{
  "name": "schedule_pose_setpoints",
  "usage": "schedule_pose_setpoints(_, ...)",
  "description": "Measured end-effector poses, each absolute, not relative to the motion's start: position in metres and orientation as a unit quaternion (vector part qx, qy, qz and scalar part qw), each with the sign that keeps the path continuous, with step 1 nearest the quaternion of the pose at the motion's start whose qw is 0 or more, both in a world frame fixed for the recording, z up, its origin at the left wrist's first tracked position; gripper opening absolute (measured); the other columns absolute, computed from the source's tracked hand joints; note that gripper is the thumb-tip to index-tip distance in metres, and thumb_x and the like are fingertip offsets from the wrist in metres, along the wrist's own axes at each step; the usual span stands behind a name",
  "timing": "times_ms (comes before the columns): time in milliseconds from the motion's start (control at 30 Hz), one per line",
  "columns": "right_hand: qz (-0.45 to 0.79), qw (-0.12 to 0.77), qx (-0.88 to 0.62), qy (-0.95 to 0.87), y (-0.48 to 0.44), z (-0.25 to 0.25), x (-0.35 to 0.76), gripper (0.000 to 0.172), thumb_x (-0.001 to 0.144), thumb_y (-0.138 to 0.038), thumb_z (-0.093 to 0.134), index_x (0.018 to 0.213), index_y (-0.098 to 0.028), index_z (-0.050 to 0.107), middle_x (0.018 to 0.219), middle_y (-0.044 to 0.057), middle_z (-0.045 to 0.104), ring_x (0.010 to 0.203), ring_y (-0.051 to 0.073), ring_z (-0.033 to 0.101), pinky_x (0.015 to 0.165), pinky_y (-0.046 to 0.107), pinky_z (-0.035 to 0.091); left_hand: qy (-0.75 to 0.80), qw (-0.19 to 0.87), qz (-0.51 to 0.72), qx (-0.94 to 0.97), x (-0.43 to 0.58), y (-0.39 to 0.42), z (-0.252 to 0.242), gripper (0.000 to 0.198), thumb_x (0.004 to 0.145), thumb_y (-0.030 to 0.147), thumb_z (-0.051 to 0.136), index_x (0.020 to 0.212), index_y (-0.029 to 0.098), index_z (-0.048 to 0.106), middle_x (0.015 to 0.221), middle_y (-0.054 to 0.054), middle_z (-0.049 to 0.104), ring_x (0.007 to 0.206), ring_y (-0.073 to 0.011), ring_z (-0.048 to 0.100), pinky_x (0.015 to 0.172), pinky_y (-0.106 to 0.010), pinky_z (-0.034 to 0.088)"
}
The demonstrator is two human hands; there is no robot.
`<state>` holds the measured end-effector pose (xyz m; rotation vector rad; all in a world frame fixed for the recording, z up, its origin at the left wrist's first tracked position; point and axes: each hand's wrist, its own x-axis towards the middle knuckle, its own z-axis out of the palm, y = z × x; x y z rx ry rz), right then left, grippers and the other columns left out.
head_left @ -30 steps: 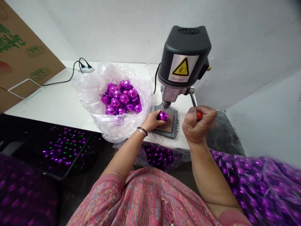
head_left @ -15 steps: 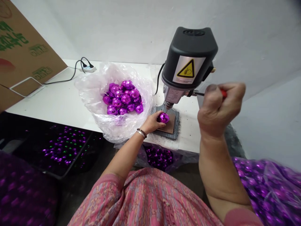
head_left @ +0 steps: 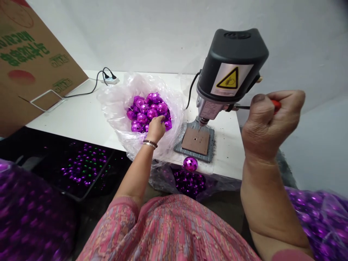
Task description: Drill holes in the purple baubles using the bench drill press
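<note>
Over the heap of shiny purple mirror balls (head_left: 143,117), my left hand (head_left: 157,128) reaches down with its fingertips hidden among them, so its grip is unclear. The balls lie in an open clear plastic bag (head_left: 114,112). My right hand (head_left: 269,125) is wrapped round the red-knobbed feed lever (head_left: 276,106) of the bench drill press (head_left: 231,65). Beneath the drill bit, a brown board (head_left: 199,145) with a small hole lies bare on the grey base (head_left: 209,156). A single purple ball (head_left: 190,164) is at the table's front edge; whether it rests or falls I cannot tell.
Below the table edge hangs an open bag of purple balls (head_left: 190,183). More bagged purple balls stand at the right (head_left: 323,217) and left (head_left: 32,217). A cardboard box (head_left: 38,69) and a power strip (head_left: 111,80) are at the table's left. Dark shavings surround the base.
My left hand has let go of the ball under the drill and moved left to the heap. That ball is now at the table's front edge. My right hand stays on the lever.
</note>
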<state>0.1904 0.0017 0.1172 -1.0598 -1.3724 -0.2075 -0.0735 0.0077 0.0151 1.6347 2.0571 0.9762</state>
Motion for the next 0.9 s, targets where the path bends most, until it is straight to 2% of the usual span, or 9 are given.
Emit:
schedule_pose_setpoints(67,-0.093,0.643,-0.461,-0.605,0.001,0.118,0.191,0.027,0.086,-0.042,0.050,0.076,-0.018,0.044,0.068,0.000,0.047,0.061,0.006,0.041,0.060,0.025,0.036,0.717,0.154,0.253,0.631,-0.075,0.022,0.005,0.048,0.077,0.003,0.053,0.119,0.017,0.070,0.124,-0.014,0.067,0.117,-0.0280,0.061,0.103,-0.036,0.044)
schedule_pose_setpoints(167,-0.083,0.647,-0.446,-0.613,0.000,0.118,0.191,0.025,0.087,-0.039,0.051,0.078,-0.017,0.046,0.068,-0.001,0.046,0.060,0.005,0.040,0.059,0.024,0.036,0.708,0.152,0.167,0.669,-0.072,0.028,-0.006,0.056,0.079,0.005,0.053,0.131,0.023,0.063,0.137,-0.013,0.059,0.116,-0.0293,0.061,0.097,-0.038,0.048)
schedule_pose_setpoints(267,-0.077,0.649,-0.437,-0.618,-0.002,0.118,0.191,0.022,0.086,-0.035,0.052,0.077,-0.017,0.045,0.069,-0.001,0.047,0.060,0.004,0.040,0.058,0.022,0.037,0.747,0.119,0.176,0.631,-0.071,0.018,0.000,0.058,0.079,0.012,0.059,0.136,0.023,0.058,0.135,-0.014,0.059,0.115,-0.0319,0.061,0.096,-0.041,0.048)
schedule_pose_setpoints(333,-0.079,0.648,-0.435,-0.620,-0.002,0.118,0.190,0.021,0.087,-0.034,0.051,0.077,-0.016,0.045,0.069,-0.001,0.047,0.061,0.004,0.040,0.058,0.021,0.037,0.750,0.116,0.238,0.607,-0.070,0.006,0.014,0.059,0.076,0.017,0.067,0.134,0.019,0.057,0.128,-0.015,0.063,0.115,-0.0323,0.061,0.098,-0.042,0.047)
schedule_pose_setpoints(400,-0.083,0.647,-0.434,-0.621,-0.002,0.118,0.190,0.021,0.088,-0.033,0.050,0.077,-0.016,0.046,0.070,-0.001,0.047,0.061,0.004,0.040,0.059,0.021,0.038,0.714,0.166,0.330,0.595,-0.066,-0.009,0.030,0.061,0.074,0.023,0.072,0.133,0.018,0.056,0.122,-0.013,0.066,0.111,-0.0292,0.062,0.098,-0.040,0.048)
schedule_pose_setpoints(467,-0.088,0.651,-0.430,-0.619,-0.002,0.117,0.190,0.021,0.089,-0.033,0.050,0.078,-0.016,0.046,0.070,-0.001,0.045,0.062,0.004,0.040,0.059,0.020,0.039,0.632,0.282,0.406,0.597,-0.057,-0.023,0.041,0.060,0.075,0.027,0.072,0.132,0.018,0.055,0.119,-0.011,0.067,0.106,-0.0243,0.064,0.096,-0.036,0.050)
schedule_pose_setpoints(600,-0.084,0.645,-0.438,-0.620,-0.001,0.117,0.190,0.024,0.091,-0.037,0.048,0.080,-0.015,0.047,0.072,-0.001,0.045,0.064,0.003,0.040,0.061,0.019,0.040,0.483,0.480,0.415,0.603,-0.031,-0.036,0.034,0.049,0.075,0.031,0.072,0.121,0.016,0.062,0.115,-0.009,0.069,0.100,-0.0190,0.064,0.089,-0.031,0.051)
schedule_pose_setpoints(767,-0.054,0.629,-0.441,-0.638,0.000,0.119,0.193,0.028,0.095,-0.041,0.045,0.083,-0.015,0.045,0.076,-0.002,0.046,0.066,0.002,0.042,0.065,0.017,0.042,0.523,0.529,0.375,0.553,-0.009,-0.022,0.003,0.050,0.078,0.037,0.069,0.121,0.014,0.063,0.103,-0.007,0.069,0.083,-0.0146,0.060,0.068,-0.025,0.050)
schedule_pose_setpoints(900,-0.028,0.603,-0.461,-0.650,0.000,0.120,0.194,0.034,0.097,-0.049,0.041,0.088,-0.016,0.046,0.079,-0.002,0.048,0.069,0.003,0.046,0.072,0.020,0.046,0.540,0.519,0.360,0.557,-0.007,-0.010,-0.006,0.049,0.079,0.038,0.067,0.122,0.015,0.063,0.102,-0.006,0.069,0.080,-0.0134,0.059,0.068,-0.024,0.047)
